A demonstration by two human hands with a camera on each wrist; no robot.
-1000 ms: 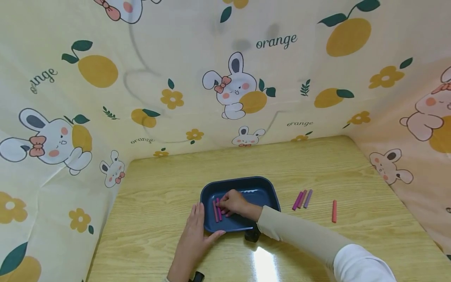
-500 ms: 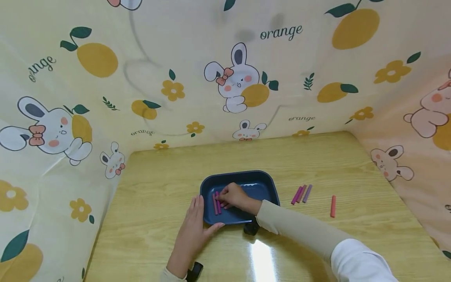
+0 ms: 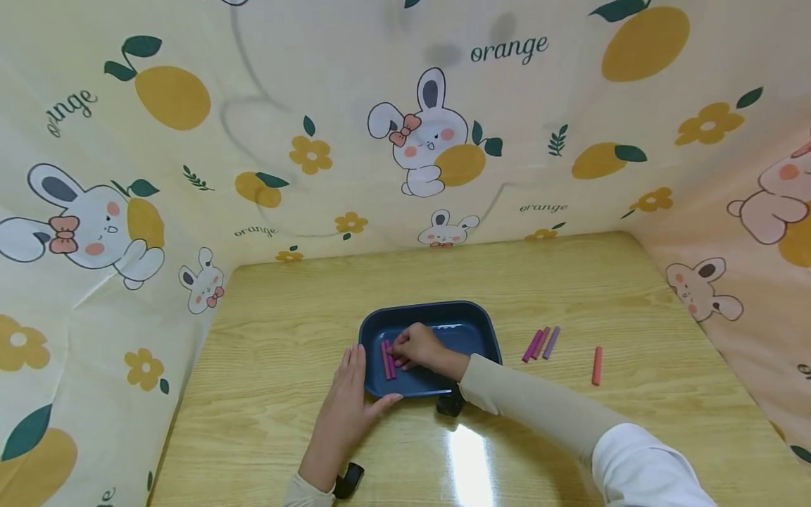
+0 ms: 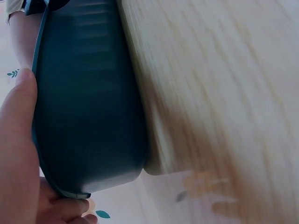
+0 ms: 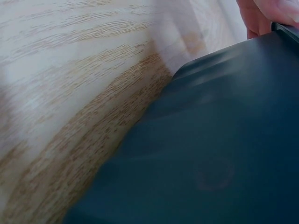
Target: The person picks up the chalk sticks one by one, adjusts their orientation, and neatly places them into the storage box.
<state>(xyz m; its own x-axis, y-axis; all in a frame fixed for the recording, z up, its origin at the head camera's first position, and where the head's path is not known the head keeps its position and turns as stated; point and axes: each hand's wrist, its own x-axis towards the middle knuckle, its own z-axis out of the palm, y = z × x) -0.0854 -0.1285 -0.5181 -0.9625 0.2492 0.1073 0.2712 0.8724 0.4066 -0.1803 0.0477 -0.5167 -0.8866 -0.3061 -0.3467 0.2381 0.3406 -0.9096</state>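
Observation:
In the head view a dark blue tray stands on the table. Inside it, at the left end, a dusty-pink stick and a magenta stick lie side by side; both look like chalk or crayon. My right hand reaches in and pinches the magenta stick between thumb and fingertips, hiding part of it. At the tray's near left corner is my left hand, its straight fingers against the left wall and its thumb along the near rim. The left wrist view shows that thumb touching the tray's rim.
Right of the tray, a magenta stick, a dusty-pink stick and a purple stick lie close together. Farther right lies a coral stick. Patterned cloth surrounds the table at the back and sides.
The head view has tilted, so everything sits higher in the frame. The magenta stick under my right hand appears slightly closer to the dusty-pink one. My left hand stays at the tray corner.

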